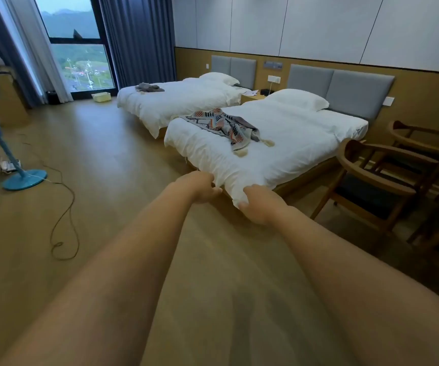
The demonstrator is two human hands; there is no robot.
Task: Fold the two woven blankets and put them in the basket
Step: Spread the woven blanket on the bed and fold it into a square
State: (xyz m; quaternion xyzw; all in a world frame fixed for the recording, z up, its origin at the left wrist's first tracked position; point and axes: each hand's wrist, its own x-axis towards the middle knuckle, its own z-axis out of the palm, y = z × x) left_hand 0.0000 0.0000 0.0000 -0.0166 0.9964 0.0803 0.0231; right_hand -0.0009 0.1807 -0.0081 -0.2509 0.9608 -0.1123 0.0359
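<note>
A patterned woven blanket [226, 125] with cream tassels lies crumpled on the near bed's white duvet [287, 143]. A grey woven blanket [148, 87] lies bunched on the far bed [184, 99]. A pale basket [101, 97] stands on the floor by the window. Both my arms reach forward to the near bed's foot corner. My left hand [202, 187] grips the duvet's edge there. My right hand [259, 204] grips the same hanging corner just to the right.
Two wooden armchairs [376, 180] stand right of the near bed. A teal standing fan [15, 165] is at the left, its cable [65, 220] looping across the wooden floor. A nightstand [252, 96] sits between the beds. Dark curtains frame the window.
</note>
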